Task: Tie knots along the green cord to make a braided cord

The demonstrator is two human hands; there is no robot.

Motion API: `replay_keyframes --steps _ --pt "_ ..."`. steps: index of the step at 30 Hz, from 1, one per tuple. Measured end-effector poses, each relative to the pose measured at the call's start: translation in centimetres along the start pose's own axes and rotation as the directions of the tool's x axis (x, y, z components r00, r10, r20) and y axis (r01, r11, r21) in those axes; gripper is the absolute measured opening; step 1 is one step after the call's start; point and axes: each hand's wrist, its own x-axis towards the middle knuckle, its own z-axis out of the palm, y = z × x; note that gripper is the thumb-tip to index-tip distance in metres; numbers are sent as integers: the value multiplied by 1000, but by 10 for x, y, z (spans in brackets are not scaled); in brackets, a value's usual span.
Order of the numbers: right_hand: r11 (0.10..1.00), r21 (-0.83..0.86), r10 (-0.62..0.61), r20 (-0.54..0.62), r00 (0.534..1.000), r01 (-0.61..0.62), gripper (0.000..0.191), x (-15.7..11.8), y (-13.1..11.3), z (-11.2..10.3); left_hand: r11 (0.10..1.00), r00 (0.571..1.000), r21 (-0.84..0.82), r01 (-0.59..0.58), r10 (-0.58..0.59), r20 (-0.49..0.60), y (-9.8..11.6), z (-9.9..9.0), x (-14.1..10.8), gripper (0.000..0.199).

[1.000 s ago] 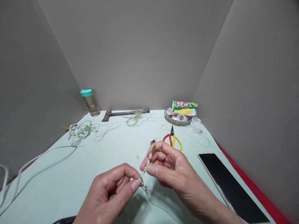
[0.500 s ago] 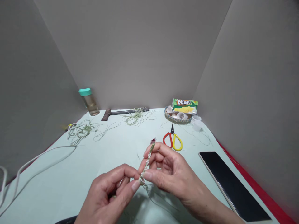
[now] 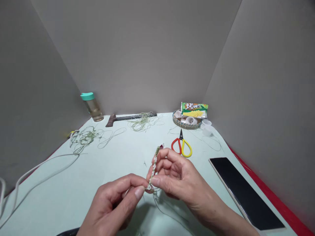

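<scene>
A narrow braided band (image 3: 154, 166) of green cord with whitish beads stands upright between my hands. My right hand (image 3: 176, 175) holds it from the right, thumb against its lower part and fingers behind. At the band's lower end, my left hand (image 3: 120, 198) pinches with thumb and forefinger. Thin green cords (image 3: 163, 212) trail from that end down over the table. Just behind the band's top is a small dark red piece (image 3: 161, 146), partly hidden. Scissors (image 3: 181, 146) with one red and one yellow handle lie beyond my right hand.
A tablet-like black device (image 3: 246, 193) lies at right. Along the back are a lidded bottle (image 3: 93, 106), a hammer-like tool (image 3: 125, 118) under tangled cord (image 3: 142, 123), and a basket (image 3: 185, 125) with a snack packet (image 3: 194, 110). More cord (image 3: 86, 137) and a white cable (image 3: 31, 170) lie left.
The top of the band has tipped slightly left. My left thumb has shifted a little up and left at its lower end. The whole view has moved slightly.
</scene>
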Motion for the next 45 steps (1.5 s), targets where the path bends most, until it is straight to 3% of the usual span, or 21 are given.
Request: replay_keyframes --steps 4,8,14,21,26,32,40,45 --pt "1000 -12 5 -22 1000 -5 32 -1 0 1 999 998 -46 -10 13 67 -11 -6 3 58" --pt "1000 -14 2 -50 999 -2 33 -2 -1 3 999 995 12 -33 32 89 -18 -11 5 60" --pt "1000 15 -5 -93 996 6 44 -2 1 5 984 995 158 -76 64 75 -6 -7 3 64" --pt "999 -52 -12 -153 988 4 38 -3 -3 7 864 961 421 -275 244 126 7 -28 14 34" --pt "997 -71 -39 -197 980 25 41 1 -4 7 820 919 457 -344 394 -15 25 -23 22 38" --pt "986 -164 -70 -219 973 34 35 3 4 10 882 941 377 -282 331 -72 23 -7 18 38" --pt "945 -323 -122 -221 968 45 17 1 10 14 964 988 239 -121 139 -61 1 -12 15 32" --pt "910 -413 -53 -172 984 -23 13 -1 12 7 978 993 191 -80 94 -66 2 -12 20 37"
